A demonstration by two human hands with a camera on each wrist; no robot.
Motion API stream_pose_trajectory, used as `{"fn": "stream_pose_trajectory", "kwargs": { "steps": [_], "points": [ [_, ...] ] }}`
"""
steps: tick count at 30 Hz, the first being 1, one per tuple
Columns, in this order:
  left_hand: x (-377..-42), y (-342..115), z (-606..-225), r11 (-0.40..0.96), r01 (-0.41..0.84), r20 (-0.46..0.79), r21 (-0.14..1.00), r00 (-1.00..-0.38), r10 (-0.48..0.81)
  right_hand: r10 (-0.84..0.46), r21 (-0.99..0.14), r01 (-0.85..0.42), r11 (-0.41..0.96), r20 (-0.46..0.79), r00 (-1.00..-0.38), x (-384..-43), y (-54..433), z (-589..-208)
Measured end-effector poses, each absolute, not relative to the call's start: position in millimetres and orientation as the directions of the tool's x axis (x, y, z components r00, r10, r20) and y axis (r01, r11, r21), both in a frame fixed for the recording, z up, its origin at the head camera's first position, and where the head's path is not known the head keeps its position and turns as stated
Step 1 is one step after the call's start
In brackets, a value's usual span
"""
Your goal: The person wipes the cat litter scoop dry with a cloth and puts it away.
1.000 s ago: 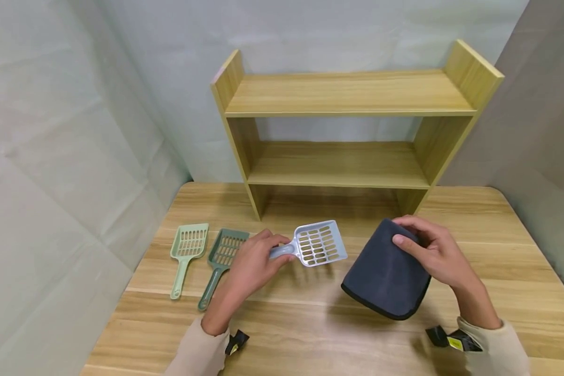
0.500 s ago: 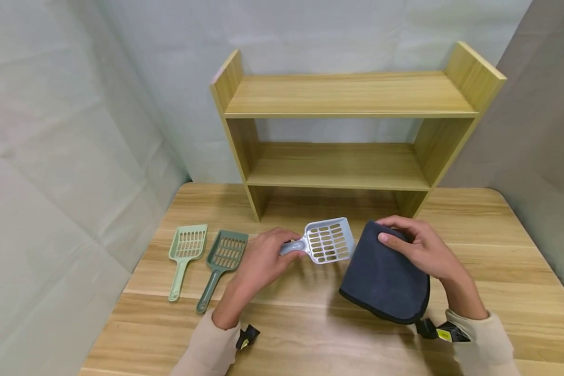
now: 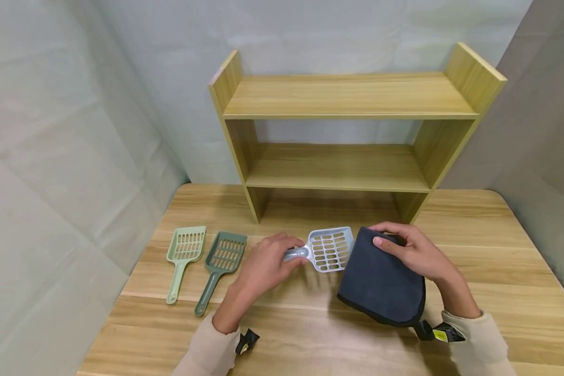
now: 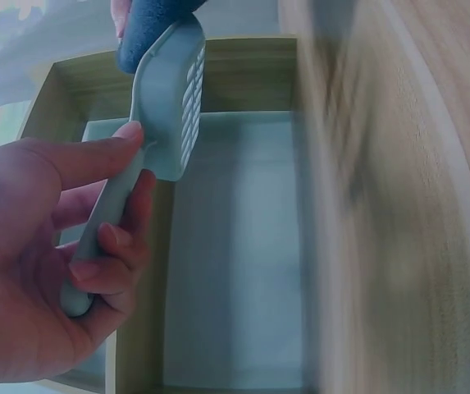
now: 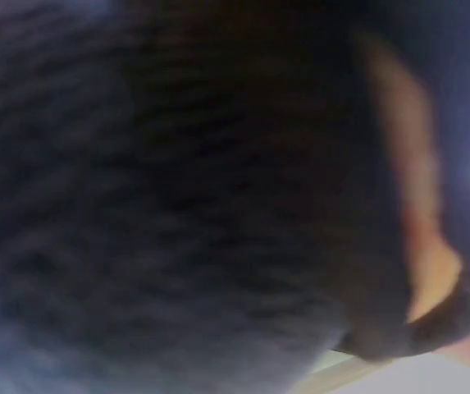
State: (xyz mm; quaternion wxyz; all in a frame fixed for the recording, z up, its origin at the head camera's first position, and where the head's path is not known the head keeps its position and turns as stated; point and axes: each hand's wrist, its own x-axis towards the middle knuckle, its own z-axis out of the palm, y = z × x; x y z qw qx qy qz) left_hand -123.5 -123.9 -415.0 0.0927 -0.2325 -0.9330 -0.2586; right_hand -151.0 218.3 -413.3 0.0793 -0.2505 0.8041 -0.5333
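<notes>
My left hand (image 3: 270,263) grips a light blue slotted litter scoop (image 3: 331,249) by its handle, above the table. The left wrist view shows the fingers and thumb curled round the handle of the scoop (image 4: 169,98). At the scoop's front edge is a dark grey cloth (image 3: 380,277) with black edging, folded over and hanging. My right hand (image 3: 415,253) holds the cloth at its top, thumb on the near face and the other fingers partly hidden behind it. In the right wrist view the blurred dark cloth (image 5: 136,205) fills most of the frame.
A pale green litter scoop (image 3: 186,248) and a dark green one (image 3: 225,253) lie at the left of the wooden table (image 3: 301,339). A two-tier wooden shelf (image 3: 348,96) stands at the back. Pale fabric walls (image 3: 75,156) enclose the table.
My left hand has carried the blue scoop rightward to the cloth, lowering it slightly lately. The right hand and cloth have shifted a little left. Both green scoops stay where they lay.
</notes>
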Motion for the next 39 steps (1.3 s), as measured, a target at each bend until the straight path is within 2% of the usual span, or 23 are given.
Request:
{"fn": "stream_pose_trajectory", "kwargs": {
  "steps": [7,14,19,29,39],
  "points": [
    [-123.0,-122.3,-416.4,0.739,0.507,0.282,0.444,-0.862,0.422,-0.534,-0.857,-0.387,0.341,0.163,-0.83,-153.1,210.4,-420.9],
    [-121.2,-117.2,-419.8,0.723,0.547,0.3,0.422,-0.837,0.459,-0.48,-0.759,-0.482,0.437,0.256,-0.839,-152.1,194.8,-428.6],
    [-119.9,-112.2,-422.3,0.727,0.55,0.301,0.411,-0.835,0.461,-0.444,-0.721,-0.468,0.512,0.244,-0.862,-147.8,185.0,-430.8],
    [-116.1,-100.2,-428.4,0.744,0.566,0.263,0.354,-0.824,0.502,-0.438,-0.726,-0.449,0.521,0.225,-0.871,-141.5,166.1,-437.6],
    [-113.7,-98.0,-431.3,0.756,0.543,0.236,0.365,-0.84,0.489,-0.422,-0.686,-0.496,0.532,0.294,-0.858,-140.5,154.6,-444.1]
  ]
}}
